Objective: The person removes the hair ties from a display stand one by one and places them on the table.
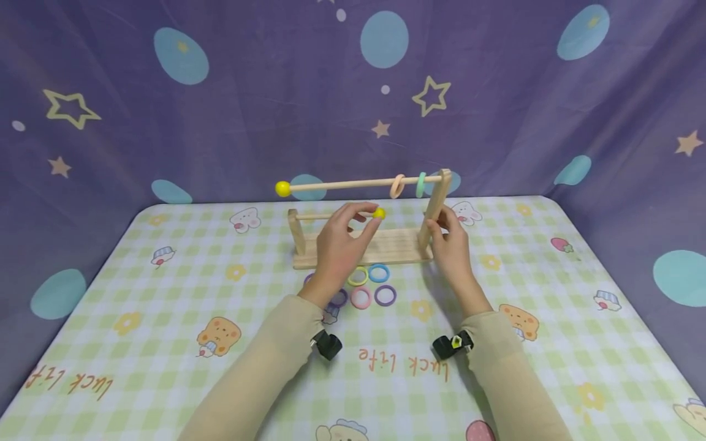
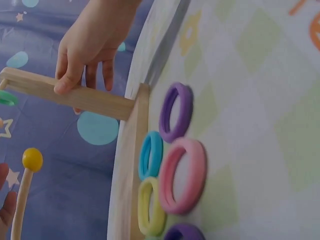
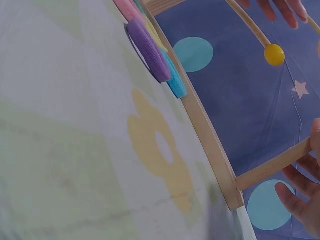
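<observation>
A wooden rack [image 1: 386, 245] with two rods stands on the table, each rod ending in a yellow ball. My right hand [image 1: 452, 245] grips its taller right post [image 2: 95, 100], thumb on the near face and fingers behind. Near the yellow ball [image 3: 274, 55] of the lower rod is my left hand [image 1: 344, 242], fingers and thumb apart and holding nothing; both wrist views show a gap to the ball. A peach hair tie [image 1: 397, 186] and a mint-green hair tie [image 1: 421, 185] hang on the upper rod [image 1: 342, 184], toward the post.
Several hair ties lie before the rack base, among them a pink one [image 2: 183, 176], a blue one [image 2: 150, 156], a yellow one [image 2: 151, 206] and a purple one [image 1: 385, 295]. My left forearm partly covers others. A checked cloth [image 1: 165, 380] covers the table; a patterned curtain [image 1: 309, 79] hangs behind.
</observation>
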Demonstrator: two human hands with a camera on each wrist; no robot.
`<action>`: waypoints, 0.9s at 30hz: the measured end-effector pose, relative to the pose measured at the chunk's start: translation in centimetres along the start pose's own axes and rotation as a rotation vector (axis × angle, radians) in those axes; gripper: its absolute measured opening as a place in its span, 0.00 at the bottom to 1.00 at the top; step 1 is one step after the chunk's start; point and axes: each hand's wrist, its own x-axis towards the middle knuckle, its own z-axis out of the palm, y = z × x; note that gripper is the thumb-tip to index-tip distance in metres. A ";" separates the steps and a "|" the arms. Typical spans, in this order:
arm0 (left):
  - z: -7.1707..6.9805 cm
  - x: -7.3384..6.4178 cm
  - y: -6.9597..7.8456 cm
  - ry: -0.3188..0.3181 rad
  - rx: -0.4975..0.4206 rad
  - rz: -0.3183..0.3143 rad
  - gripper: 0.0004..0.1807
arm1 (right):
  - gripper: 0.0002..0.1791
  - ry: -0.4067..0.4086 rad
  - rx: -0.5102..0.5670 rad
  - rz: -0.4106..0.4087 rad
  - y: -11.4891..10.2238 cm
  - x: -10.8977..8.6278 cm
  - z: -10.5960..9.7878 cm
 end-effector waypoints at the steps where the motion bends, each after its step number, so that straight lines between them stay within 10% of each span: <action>1: 0.1 0.1 0.1 0.004 -0.006 -0.003 0.12 | 0.23 0.000 -0.001 0.002 0.0 0.0 0.0; 27: 2.6 2.3 2.4 0.101 -0.119 -0.149 0.12 | 0.22 0.002 0.001 -0.004 0.2 0.0 0.0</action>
